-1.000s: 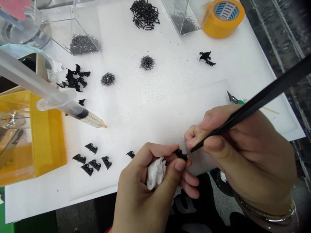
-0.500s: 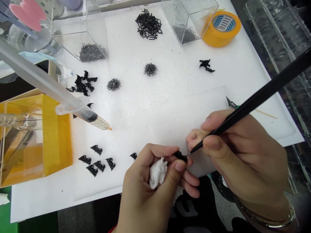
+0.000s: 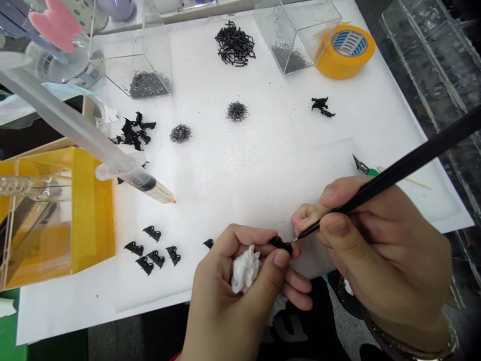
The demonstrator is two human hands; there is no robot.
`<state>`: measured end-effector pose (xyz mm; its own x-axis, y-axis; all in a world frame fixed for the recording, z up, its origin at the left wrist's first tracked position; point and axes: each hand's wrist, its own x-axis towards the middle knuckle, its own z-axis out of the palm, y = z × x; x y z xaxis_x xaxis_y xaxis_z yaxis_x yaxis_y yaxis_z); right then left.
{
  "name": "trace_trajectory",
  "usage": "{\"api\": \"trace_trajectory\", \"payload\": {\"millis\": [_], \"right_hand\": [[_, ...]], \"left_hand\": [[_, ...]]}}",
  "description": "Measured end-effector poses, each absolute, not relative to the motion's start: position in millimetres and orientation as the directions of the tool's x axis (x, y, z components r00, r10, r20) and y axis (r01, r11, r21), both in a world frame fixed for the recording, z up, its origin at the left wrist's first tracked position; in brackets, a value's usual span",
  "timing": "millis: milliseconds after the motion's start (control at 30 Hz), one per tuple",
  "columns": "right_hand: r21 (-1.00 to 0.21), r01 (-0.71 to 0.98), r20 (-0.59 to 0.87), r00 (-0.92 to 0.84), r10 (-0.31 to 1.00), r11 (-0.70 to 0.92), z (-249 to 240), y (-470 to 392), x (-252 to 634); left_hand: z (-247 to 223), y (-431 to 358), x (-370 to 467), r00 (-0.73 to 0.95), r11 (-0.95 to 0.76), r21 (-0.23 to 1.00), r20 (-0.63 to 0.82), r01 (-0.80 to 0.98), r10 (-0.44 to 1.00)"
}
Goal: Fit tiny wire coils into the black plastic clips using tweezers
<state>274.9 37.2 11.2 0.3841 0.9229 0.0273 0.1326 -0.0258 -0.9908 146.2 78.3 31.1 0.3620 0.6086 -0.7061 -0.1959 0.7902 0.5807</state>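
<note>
Between its thumb and forefinger, my left hand (image 3: 246, 286) pinches a small black plastic part (image 3: 280, 244). A crumpled white tissue (image 3: 245, 269) is tucked in the same palm. My right hand (image 3: 372, 240) is closed around a long black fine-tipped tool (image 3: 376, 188), held like a pen; whether it is tweezers or a brush I cannot tell. Its thin tip touches or nearly touches the right end of the part. Several similar black winged parts (image 3: 156, 259) lie on the white sheet left of my hands, and a single one (image 3: 208, 243) lies close to my left hand.
A large syringe (image 3: 150, 185) slants in from the left above a yellow box (image 3: 92, 210). Tiny dark pieces lie in piles (image 3: 236, 111) and clear boxes (image 3: 150, 62). Black pegs (image 3: 235, 45), orange tape (image 3: 345, 62) and a craft knife (image 3: 363, 166) are farther out.
The whole view has shifted slightly, so things appear a little farther right and lower. Both hands keep their holds, and the tool tip stays at the part's right end.
</note>
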Motion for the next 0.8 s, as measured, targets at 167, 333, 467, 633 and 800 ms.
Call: {"api": "trace_trajectory", "payload": {"millis": [167,333,467,633,800], "right_hand": [[-0.990,0.134,0.009,0.387,0.922,-0.047,9.9,35.2,275.4],[-0.992,0.118,0.011,0.396,0.918,-0.039,9.6,33.8,274.9],[-1.000,0.003,0.005,0.383,0.924,0.004,8.6,32.9,273.8],[-1.000,0.019,0.019,0.377,0.926,0.013,8.1,32.4,274.8],[-0.999,0.034,0.032,0.363,0.931,0.021,8.3,33.4,275.6]], "left_hand": [[31.8,78.7,147.1,0.353,0.799,0.561,-0.718,-0.214,0.599],[32.9,78.5,148.9,0.333,0.802,0.550,-0.730,-0.230,0.597],[34.6,79.1,149.9,0.329,0.804,0.552,-0.734,-0.221,0.594],[35.7,81.1,148.8,0.337,0.815,0.554,-0.744,-0.172,0.577],[36.0,81.3,148.6,0.324,0.809,0.561,-0.743,-0.176,0.586]]}}
